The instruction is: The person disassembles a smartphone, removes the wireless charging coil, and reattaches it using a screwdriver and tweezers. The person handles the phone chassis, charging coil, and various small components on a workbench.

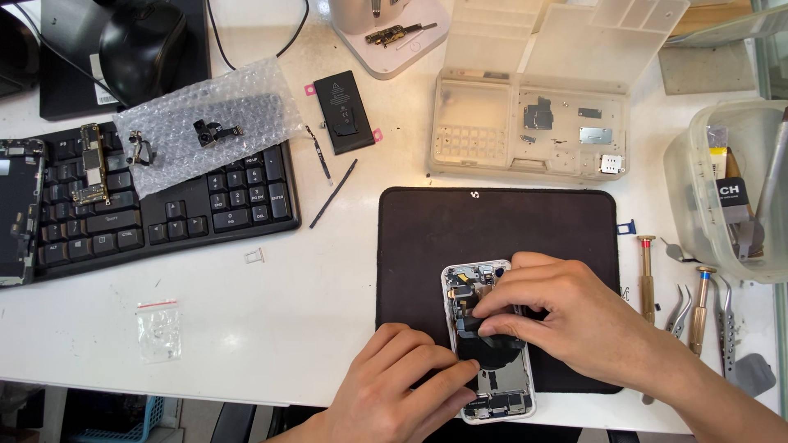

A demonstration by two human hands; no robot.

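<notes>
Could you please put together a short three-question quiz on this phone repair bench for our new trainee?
1. True or false: the opened phone lies on the dark mat.
2. Which hand pinches the black part over the phone's middle: left or right?
3. Where does the loose black battery lie? A) on the keyboard B) on the white table above the mat C) in the clear parts case

Key
1. True.
2. The right hand; the left hand steadies the phone's edge.
3. B.
</notes>
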